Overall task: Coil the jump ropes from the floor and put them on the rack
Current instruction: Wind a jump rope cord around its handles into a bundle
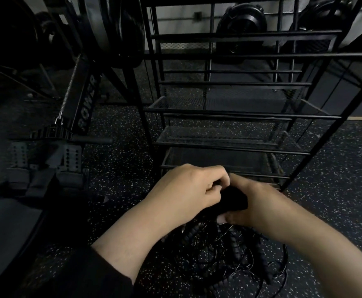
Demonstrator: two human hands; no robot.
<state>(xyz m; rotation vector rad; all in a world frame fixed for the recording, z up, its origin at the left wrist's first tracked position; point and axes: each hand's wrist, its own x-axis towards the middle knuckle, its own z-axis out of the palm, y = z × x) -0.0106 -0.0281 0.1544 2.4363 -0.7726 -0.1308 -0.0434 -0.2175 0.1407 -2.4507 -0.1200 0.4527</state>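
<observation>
Ropes [229, 254]: tangled on floor at six o'clock, mostly uncoiled. Left hand [188, 190] and right hand [255, 203] gripped one dark bundle [233, 201]. Rack [229, 143], twelve o'clock, apparently held none.

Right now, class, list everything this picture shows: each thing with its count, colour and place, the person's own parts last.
jump ropes: tangled pile, count unclear, black, on the floor below the hands
bundle: one, black, gripped between both hands
rack: one, black metal with mesh shelves, ahead of the hands
rowing machine: one, black, left
floor: black, white-speckled
left hand: one, fingers curled on the bundle
right hand: one, holds the bundle
</observation>
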